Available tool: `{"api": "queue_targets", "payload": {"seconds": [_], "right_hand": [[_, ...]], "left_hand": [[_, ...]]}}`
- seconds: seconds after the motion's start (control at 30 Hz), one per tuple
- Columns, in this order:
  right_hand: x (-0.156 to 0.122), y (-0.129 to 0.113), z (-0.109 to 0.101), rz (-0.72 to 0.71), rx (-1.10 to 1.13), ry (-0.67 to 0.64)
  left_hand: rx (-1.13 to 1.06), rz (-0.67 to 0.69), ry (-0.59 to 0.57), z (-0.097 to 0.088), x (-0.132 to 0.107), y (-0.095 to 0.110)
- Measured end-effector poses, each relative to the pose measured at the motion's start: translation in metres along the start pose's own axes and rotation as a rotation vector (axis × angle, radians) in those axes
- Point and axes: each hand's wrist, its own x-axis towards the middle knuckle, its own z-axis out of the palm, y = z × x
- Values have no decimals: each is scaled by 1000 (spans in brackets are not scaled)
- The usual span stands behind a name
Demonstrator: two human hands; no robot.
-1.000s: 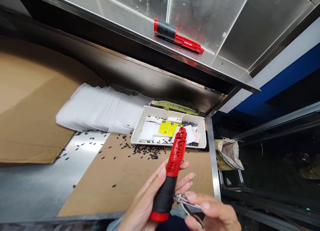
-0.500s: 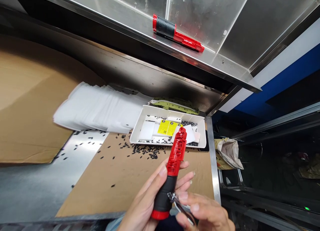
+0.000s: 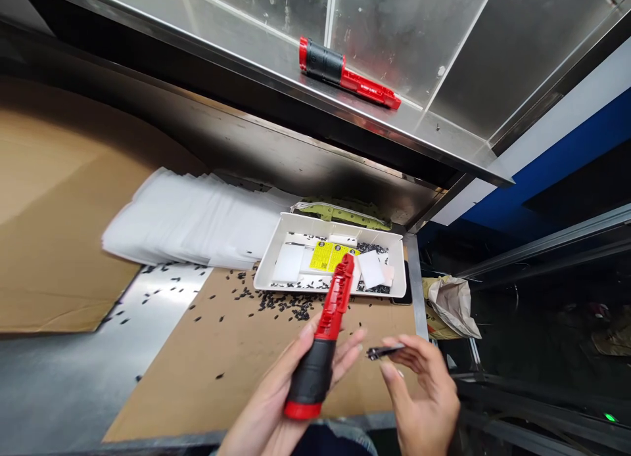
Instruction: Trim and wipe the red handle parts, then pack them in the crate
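Note:
In my left hand (image 3: pixel 280 384) is a red and black plastic tool housing (image 3: pixel 313 367), tilted with its narrow red end (image 3: pixel 339 288) pointing away from me. The thumb lies along its left side, and the other fingers come round from behind on the right. To the right of it, my right hand (image 3: pixel 424 390) pinches a nail clipper (image 3: pixel 382 352) between thumb and fingers. The clipper's jaws face left, apart from the housing. Part of the clipper is hidden by the fingers.
A white tray (image 3: pixel 266 272) holds white pads, yellow labels (image 3: pixel 328 255) and small black bits. More black bits (image 3: pixel 288 305) lie scattered on the cardboard (image 3: pixel 197 370). White foam sheets (image 3: pixel 192 219) are stacked left. A similar housing (image 3: pixel 345 75) rests on the metal shelf (image 3: pixel 236 65).
My right hand has drawn the nail clipper up and right, away from the black part of the housing. My left hand has shifted a little left and turned the housing slightly.

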Motion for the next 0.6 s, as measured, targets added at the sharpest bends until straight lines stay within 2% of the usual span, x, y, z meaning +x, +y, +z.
{"api": "queue_targets", "payload": {"seconds": [0.07, 0.1, 0.17, 0.23, 0.3, 0.4, 0.47, 0.53, 0.6], "right_hand": [[6, 36, 14, 112, -280, -253], [9, 53, 22, 144, -374, -335], [12, 80, 34, 163, -506, -408], [17, 94, 40, 157, -591, -422], [30, 98, 42, 147, -659, -411], [67, 101, 51, 114, -717, -348], [97, 108, 65, 92, -746, -319], [125, 118, 80, 71, -758, -328], [144, 123, 88, 47, -742, -342]], "left_hand": [[65, 82, 82, -8, 10, 9], [101, 123, 120, -15, 16, 14], [199, 190, 182, -30, 27, 26], [277, 227, 226, -47, 36, 36], [288, 227, 257, -64, 41, 42], [264, 189, 288, -78, 44, 40], [290, 225, 271, -76, 46, 33], [322, 279, 245, -65, 46, 25], [280, 270, 244, -52, 44, 22]]}}
